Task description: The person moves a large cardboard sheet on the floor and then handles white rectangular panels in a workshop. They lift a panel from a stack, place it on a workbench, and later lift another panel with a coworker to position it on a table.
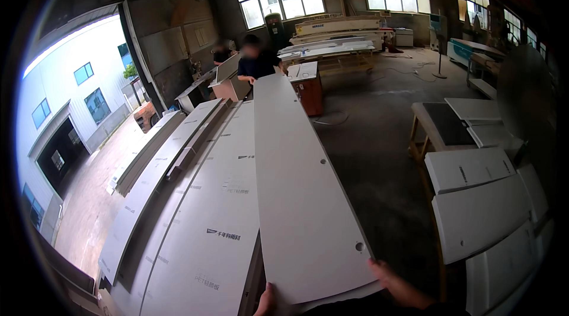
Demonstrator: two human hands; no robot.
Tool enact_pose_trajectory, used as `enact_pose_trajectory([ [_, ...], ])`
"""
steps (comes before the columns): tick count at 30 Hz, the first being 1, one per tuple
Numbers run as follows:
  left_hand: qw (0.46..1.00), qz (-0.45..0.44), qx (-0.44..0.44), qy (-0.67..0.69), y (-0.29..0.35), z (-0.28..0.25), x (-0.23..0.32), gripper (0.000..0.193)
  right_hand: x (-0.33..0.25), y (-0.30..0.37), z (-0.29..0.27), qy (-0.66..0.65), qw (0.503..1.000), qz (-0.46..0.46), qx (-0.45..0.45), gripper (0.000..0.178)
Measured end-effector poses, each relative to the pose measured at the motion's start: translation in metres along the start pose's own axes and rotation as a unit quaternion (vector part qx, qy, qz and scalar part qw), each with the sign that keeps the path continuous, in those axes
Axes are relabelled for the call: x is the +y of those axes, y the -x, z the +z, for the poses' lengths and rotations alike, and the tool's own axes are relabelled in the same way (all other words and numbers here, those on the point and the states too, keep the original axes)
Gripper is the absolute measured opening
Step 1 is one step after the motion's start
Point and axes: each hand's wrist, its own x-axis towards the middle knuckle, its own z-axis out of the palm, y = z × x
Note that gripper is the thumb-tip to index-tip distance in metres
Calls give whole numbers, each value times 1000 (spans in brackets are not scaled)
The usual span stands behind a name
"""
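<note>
A long white panel stretches away from me, with round holes along its right side. Its near left corner is in my left hand; the thumb shows at the edge, and the other fingers are hidden. My right hand grips the right edge close to the near end, beside the largest hole. At the far end a person in dark clothes has a hand on the panel. Directly left of it lies a stack of wide white boards with printed marks. Another pale sheet shows under the panel's near end.
Narrow boards lie along the stack's left side. On the right, white panels rest beside a wooden-framed table. A brown cabinet stands beyond the panel, near piled boards. Cables cross the floor. A large doorway opens at left.
</note>
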Motion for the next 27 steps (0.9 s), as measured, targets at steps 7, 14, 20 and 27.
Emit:
enact_pose_trajectory([
  [7, 999, -28, -18, 27, -41, 99, 113, 69, -69, -119, -83, 26, 999, 38, 18, 52],
  [14, 992, -54, -19, 112, -103, 167, 207, 68, -167, -210, -92, 30, 998, 57, -6, 42],
  [20, 979, -74, -52, 185, -156, 226, 268, 67, -257, -296, -130, 67, 997, 43, -3, 43],
  [27, 961, -125, -12, 245, -213, 270, 349, 65, -375, -378, -120, 69, 995, 45, -52, 51],
])
